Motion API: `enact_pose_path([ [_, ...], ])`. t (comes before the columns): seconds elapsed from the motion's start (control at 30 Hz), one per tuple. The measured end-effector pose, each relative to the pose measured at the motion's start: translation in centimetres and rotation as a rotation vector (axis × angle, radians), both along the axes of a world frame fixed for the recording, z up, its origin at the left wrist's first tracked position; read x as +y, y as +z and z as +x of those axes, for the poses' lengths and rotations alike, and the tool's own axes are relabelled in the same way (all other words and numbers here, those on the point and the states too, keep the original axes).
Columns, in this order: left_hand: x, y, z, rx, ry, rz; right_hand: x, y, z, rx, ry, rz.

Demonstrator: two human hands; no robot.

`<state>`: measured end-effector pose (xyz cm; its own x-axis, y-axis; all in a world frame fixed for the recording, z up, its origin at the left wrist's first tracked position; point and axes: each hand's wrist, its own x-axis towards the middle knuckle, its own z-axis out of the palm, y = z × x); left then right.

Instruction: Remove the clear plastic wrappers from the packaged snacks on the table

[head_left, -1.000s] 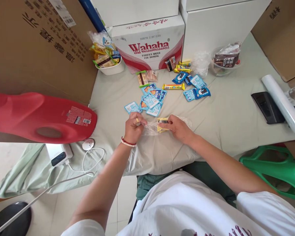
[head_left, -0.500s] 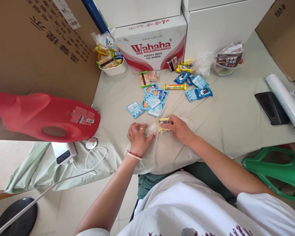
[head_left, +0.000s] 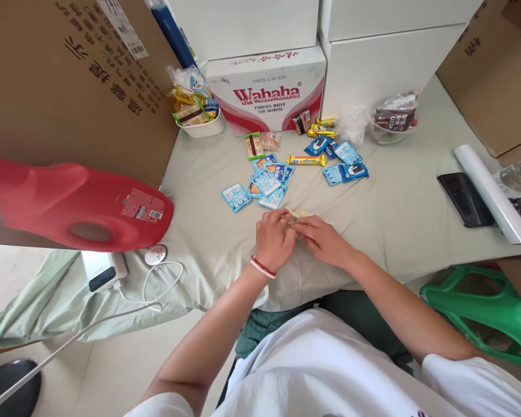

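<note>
My left hand (head_left: 274, 238) and my right hand (head_left: 323, 240) meet over the pale green cloth (head_left: 395, 214) near the table's front edge. Both are closed around a small clear bag with a yellow snack packet (head_left: 301, 215) in it; only a corner of the packet shows above my fingers. Just beyond my hands lies a heap of light blue snack packets (head_left: 267, 182). Further back lie a yellow bar (head_left: 305, 160) and dark blue biscuit packets (head_left: 345, 165).
A red plastic jug (head_left: 78, 202) lies at the left, with a power bank (head_left: 102, 272) and cable below it. A white bowl of snacks (head_left: 195, 113), a Wahaha carton (head_left: 269, 92) and a clear bowl (head_left: 391, 121) stand at the back. A black device (head_left: 464, 200) and white roll (head_left: 490, 194) lie right.
My left hand has moved right, from the bag's left end to meet my right hand over the yellow packet. The bag is now bunched under both hands.
</note>
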<state>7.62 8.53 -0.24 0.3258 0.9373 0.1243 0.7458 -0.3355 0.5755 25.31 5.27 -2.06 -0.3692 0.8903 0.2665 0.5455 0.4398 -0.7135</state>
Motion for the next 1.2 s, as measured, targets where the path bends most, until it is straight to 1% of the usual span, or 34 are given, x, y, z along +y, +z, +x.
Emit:
enact_pose_path([
  [0.03, -0.8, -0.1, 0.2, 0.137, -0.039, 0.058, -0.3, 0.0, 0.6, 0.023, -0.064, -0.008],
  [0.07, -1.5, -0.4, 0.4, 0.255, -0.067, 0.103, -0.6, -0.1, 1.2, 0.015, -0.172, -0.018],
  [0.13, -2.7, -1.1, 0.5, 0.415, -0.096, 0.160, -1.2, -0.6, 1.9, -0.086, -0.438, -0.036],
  [0.17, -3.1, -1.5, 0.5, 0.463, -0.103, 0.177, -1.6, -0.9, 2.1, -0.160, -0.538, -0.043],
  [0.2, -3.3, -1.9, 0.5, 0.495, -0.106, 0.190, -1.9, -1.2, 2.2, -0.228, -0.590, -0.050],
  [0.23, -3.3, -2.3, 0.4, 0.512, -0.106, 0.201, -2.3, -1.3, 2.2, -0.273, -0.601, -0.059],
  [0.27, -3.3, -2.6, 0.3, 0.520, -0.109, 0.211, -2.6, -1.3, 2.2, -0.288, -0.593, -0.069],
  [0.33, -2.9, -2.9, 0.1, 0.517, -0.121, 0.233, -3.0, -0.7, 2.3, -0.248, -0.565, -0.095],
  [0.43, -2.7, -2.8, -0.2, 0.498, -0.148, 0.260, -2.0, 1.4, 2.3, -0.133, -0.554, -0.144],
  [0.5, -2.8, -2.8, -0.3, 0.478, -0.159, 0.277, -0.2, 3.0, 1.6, -0.089, -0.540, -0.136],
  [0.57, -2.9, -2.9, -0.2, 0.450, -0.154, 0.295, 2.2, 4.3, 0.3, -0.100, -0.490, -0.117],
  [0.67, -2.5, -3.3, -0.4, 0.379, -0.139, 0.301, 5.6, 5.1, -2.5, -0.228, -0.347, -0.173],
  [0.73, -1.8, -3.4, -1.1, 0.290, -0.172, 0.306, 6.8, 5.0, -4.1, -0.311, -0.264, -0.218],
  [0.8, -1.0, -3.0, -2.4, 0.154, -0.247, 0.324, 6.9, 4.6, -5.0, -0.336, -0.194, -0.217],
  [0.87, -0.7, -2.3, -4.2, -0.003, -0.289, 0.342, 6.0, 4.1, -5.4, -0.331, -0.125, -0.162],
  [0.97, -1.5, -1.5, -7.0, -0.158, -0.241, 0.365, 3.7, 3.3, -5.4, -0.364, -0.076, -0.038],
  [1.03, -2.8, -1.4, -8.7, -0.154, -0.199, 0.396, 2.4, 2.7, -5.3, -0.420, -0.086, 0.037],
  [1.1, -4.2, -2.0, -10.1, -0.074, -0.167, 0.420, 1.7, 2.1, -5.1, -0.487, -0.103, 0.092],
  [1.2, -5.8, -3.3, -11.4, 0.076, -0.153, 0.432, 2.2, 1.1, -4.7, -0.551, -0.150, 0.133],
])
